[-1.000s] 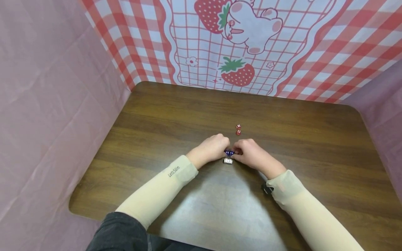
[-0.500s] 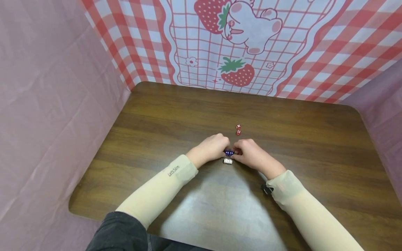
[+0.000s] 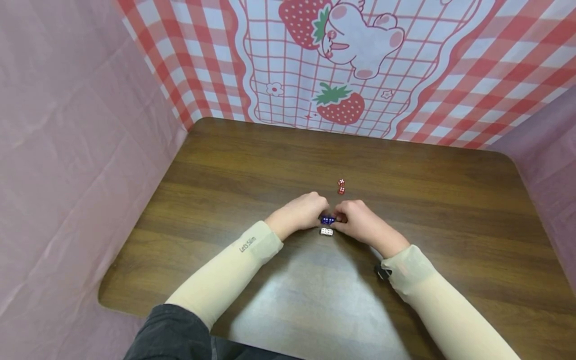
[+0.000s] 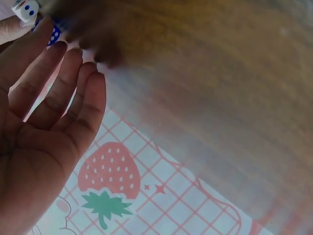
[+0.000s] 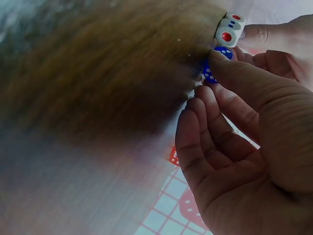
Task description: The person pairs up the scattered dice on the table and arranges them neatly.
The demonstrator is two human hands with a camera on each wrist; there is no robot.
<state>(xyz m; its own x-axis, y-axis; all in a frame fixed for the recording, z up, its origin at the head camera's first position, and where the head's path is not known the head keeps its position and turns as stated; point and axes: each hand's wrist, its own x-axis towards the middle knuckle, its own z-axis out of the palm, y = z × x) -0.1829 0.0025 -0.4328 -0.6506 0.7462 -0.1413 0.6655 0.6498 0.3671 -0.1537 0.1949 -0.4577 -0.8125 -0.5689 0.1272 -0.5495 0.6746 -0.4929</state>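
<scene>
Two blue dice (image 3: pixel 327 220) with white pips sit side by side between my hands in the head view. My left hand (image 3: pixel 300 214) pinches the left one between thumb and forefinger; in the left wrist view, its other fingers extend beside the blue die (image 4: pixel 54 35). From the other side, my right hand (image 3: pixel 363 223) pinches the right-hand blue die (image 5: pixel 209 74) between thumb and forefinger, partly hiding it. Just nearer to me stands a pair of white dice (image 3: pixel 326 232), side by side; red and blue pips show on the white dice (image 5: pixel 230 33) in the right wrist view.
Two red dice (image 3: pixel 341 190) lie one behind the other beyond my hands. All stand on a brown wooden table (image 3: pixel 243 165) with rounded corners. A strawberry-print checked cloth (image 3: pixel 216 55) hangs behind it, and pink cloth (image 3: pixel 67 150) hangs at the sides.
The blue dice, tilted toward each other one second ago, now line up in a straight row. Both hands have stayed nearly in place, the left shifting very slightly leftward.
</scene>
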